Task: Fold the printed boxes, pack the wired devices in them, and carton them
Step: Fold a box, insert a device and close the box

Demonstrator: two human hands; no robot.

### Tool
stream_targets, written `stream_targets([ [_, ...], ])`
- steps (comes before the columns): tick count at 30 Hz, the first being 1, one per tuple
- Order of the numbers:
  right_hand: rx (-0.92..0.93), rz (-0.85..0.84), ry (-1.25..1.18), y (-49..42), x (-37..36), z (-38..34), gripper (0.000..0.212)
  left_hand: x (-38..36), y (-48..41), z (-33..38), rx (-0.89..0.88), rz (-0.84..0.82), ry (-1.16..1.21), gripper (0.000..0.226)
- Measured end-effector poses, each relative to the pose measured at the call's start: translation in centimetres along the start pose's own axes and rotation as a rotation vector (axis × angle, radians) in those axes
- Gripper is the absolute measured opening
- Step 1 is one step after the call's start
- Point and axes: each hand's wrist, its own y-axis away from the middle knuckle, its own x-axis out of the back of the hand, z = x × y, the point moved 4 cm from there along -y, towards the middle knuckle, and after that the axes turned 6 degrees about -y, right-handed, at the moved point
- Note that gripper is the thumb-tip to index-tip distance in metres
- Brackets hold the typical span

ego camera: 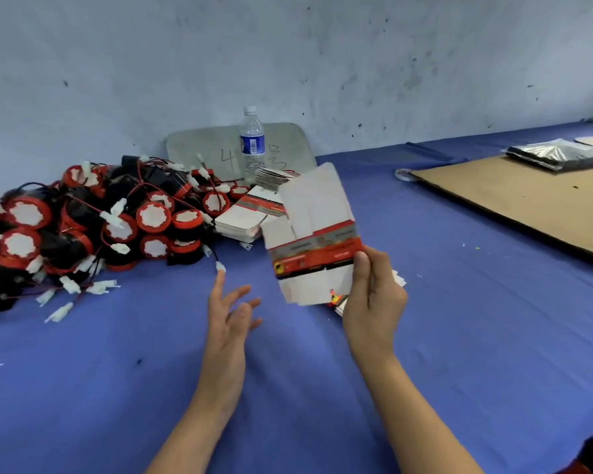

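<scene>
My right hand (374, 295) pinches a flat printed box (314, 234), white with a red and grey band, and holds it upright above the blue table (288, 371). My left hand (228, 314) hovers just left of it with spread fingers and holds nothing. A pile of wired devices (83, 224), black and red rounds with white connectors on red and black wires, covers the table's left side. A stack of flat printed boxes (245, 217) lies beside the pile, behind the held box. More flat boxes (339, 302) peek out under my right hand.
A water bottle (252, 142) stands by the wall in front of a grey board (288, 145). A large flat cardboard sheet (528, 200) lies at the right, with a plastic-wrapped packet (558, 153) beyond it and a tape roll (404, 173) at its corner.
</scene>
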Motion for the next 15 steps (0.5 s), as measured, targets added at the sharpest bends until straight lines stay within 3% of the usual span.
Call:
stream_targets([
  [2, -0.159, -0.236, -0.133, 1.3, -1.8, 0.1, 0.016, -0.4, 0.1, 0.0, -0.031, -0.039, -0.011, 0.087],
  [4, -0.225, -0.343, -0.164, 2.2, -2.7, 0.4, 0.018, -0.2, 0.8, 0.1, -0.094, -0.044, -0.020, 0.079],
  [8, -0.306, -0.349, -0.076, 2.4, -2.8, 1.5, 0.021, 0.6, 1.0, -0.7, -0.069, 0.025, 0.002, 0.058],
  [12, -0.294, -0.393, -0.043, 2.5, -3.2, 1.5, 0.027, 0.2, 1.2, 0.0, -0.140, 0.042, -0.144, 0.079],
  [15, -0.323, -0.423, -0.086, 2.7, -3.3, 1.5, 0.028, 0.4, 1.0, -0.5, -0.152, 0.061, -0.259, 0.070],
])
